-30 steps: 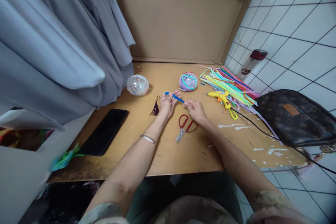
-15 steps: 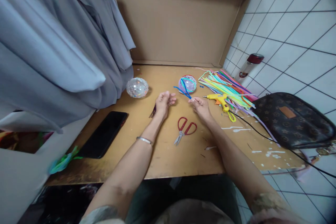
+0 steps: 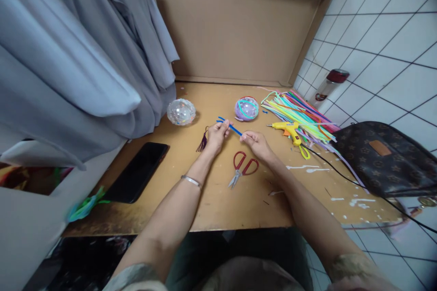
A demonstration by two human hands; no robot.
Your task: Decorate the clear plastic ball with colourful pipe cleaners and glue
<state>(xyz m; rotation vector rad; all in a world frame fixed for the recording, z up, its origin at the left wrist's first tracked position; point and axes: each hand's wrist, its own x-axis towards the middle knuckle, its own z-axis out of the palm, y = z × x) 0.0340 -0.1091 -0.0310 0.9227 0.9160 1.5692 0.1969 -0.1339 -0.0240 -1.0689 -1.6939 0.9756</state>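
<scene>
While blue strips point(image 3: 236, 130) jut past pinching left fingers point(image 3: 226, 130), right fingers point(image 3: 246, 137) grip their other end.

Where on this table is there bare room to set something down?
Bare table shows between the clear ball and the purple ball, beyond the left hand. Another patch lies between the phone and the left forearm, and a third between the scissors and the near edge. The right side is crowded: colored strips, glue gun and bag sit close.
</scene>
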